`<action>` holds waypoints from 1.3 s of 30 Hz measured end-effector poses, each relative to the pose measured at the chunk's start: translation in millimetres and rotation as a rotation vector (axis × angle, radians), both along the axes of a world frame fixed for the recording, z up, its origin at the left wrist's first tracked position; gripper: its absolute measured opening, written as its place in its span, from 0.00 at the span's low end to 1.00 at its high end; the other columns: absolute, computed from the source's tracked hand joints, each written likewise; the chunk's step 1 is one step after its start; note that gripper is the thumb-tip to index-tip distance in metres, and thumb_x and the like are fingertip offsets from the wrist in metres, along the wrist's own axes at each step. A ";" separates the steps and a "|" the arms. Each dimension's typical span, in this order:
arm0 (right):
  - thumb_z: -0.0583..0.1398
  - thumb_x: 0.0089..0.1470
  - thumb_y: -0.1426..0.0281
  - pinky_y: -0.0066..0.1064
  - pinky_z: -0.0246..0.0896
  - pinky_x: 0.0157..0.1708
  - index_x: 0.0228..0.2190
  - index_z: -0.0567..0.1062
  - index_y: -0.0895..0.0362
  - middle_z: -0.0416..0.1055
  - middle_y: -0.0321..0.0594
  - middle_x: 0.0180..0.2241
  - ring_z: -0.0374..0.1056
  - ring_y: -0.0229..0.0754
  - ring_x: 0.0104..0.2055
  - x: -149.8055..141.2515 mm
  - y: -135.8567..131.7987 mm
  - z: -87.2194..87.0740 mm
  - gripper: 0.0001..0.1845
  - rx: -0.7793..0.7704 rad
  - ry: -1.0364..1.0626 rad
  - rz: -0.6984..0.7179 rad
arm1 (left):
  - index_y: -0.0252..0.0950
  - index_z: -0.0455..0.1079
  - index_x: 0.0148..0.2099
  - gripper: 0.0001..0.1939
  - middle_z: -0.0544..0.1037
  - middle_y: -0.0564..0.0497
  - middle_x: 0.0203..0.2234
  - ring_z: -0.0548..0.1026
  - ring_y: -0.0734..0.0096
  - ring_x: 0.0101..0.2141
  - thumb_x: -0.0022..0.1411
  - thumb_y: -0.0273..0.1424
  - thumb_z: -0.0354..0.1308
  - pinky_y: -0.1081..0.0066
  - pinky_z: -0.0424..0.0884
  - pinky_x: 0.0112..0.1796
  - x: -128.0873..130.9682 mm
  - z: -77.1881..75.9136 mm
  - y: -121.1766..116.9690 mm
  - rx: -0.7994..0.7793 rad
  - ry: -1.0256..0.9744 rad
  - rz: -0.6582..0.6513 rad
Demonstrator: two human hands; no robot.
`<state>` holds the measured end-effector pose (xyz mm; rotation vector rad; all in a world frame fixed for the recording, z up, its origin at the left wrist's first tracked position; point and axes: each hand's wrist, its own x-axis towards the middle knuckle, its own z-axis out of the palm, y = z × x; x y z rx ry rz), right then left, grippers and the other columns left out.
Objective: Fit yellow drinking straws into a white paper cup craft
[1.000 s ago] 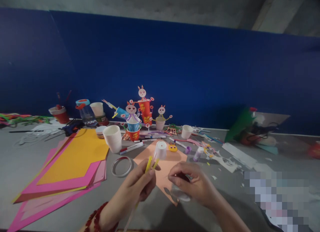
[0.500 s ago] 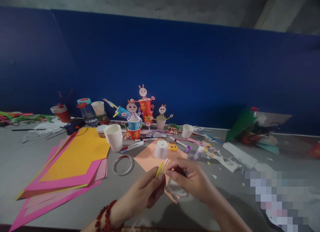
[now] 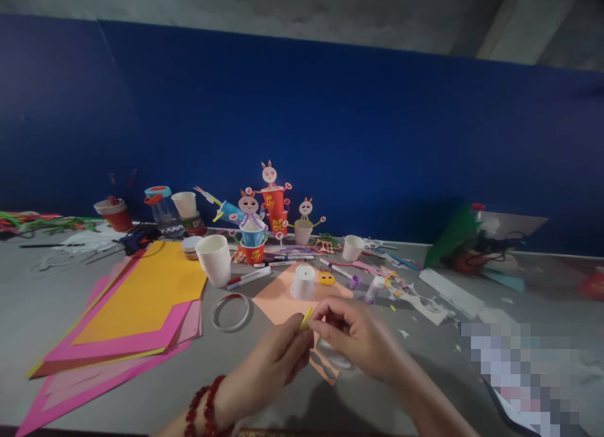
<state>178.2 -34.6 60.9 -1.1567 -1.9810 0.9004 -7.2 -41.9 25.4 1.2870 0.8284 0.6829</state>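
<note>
Pinched in my left hand (image 3: 287, 352) is a thin yellow strip (image 3: 306, 318), its short upper end showing above the thumb. My right hand (image 3: 352, 330) meets it from the other side, thumb and forefinger closed at the strip's edge. The rest of the strip is hidden by my fingers. Just beyond my hands, an upside-down white paper cup (image 3: 302, 282) stands on an orange paper sheet (image 3: 274, 297). Beside that cup lies a small yellow animal-face cutout (image 3: 326, 277). A clear tape roll (image 3: 336, 355) is partly covered by my right hand.
Several cup figures with rabbit faces (image 3: 268, 173) stand at the back. On the left are coloured paper sheets (image 3: 136, 298), a large white cup (image 3: 214, 261) and a tape ring (image 3: 230, 312). Markers (image 3: 249, 278), a glue stick (image 3: 374, 290) and paper scraps (image 3: 425, 304) lie around.
The yellow strip now shows less above my left hand, and the pale strip beside it is out of sight. My right fingertips have come slightly closer to my left hand.
</note>
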 end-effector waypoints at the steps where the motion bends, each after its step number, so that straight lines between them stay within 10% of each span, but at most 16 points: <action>1: 0.59 0.60 0.67 0.24 0.48 0.24 0.31 0.76 0.55 0.71 0.32 0.25 0.59 0.33 0.25 -0.1 -0.4 2.0 0.08 0.010 -0.021 -0.004 | 0.37 0.61 0.38 0.22 0.56 0.60 0.23 0.51 0.81 0.22 0.65 0.53 0.52 0.75 0.47 0.21 -0.5 1.0 0.0 -0.001 0.006 -0.010; 39: 0.60 0.53 0.74 0.28 0.50 0.29 0.27 0.72 0.54 0.71 0.32 0.21 0.67 0.38 0.26 -11.1 -10.5 17.9 0.05 0.332 -0.345 -0.142 | 0.36 0.62 0.36 0.21 0.59 0.57 0.23 0.54 0.77 0.22 0.69 0.49 0.46 0.75 0.49 0.22 -3.5 12.7 -2.7 0.082 0.027 -0.052</action>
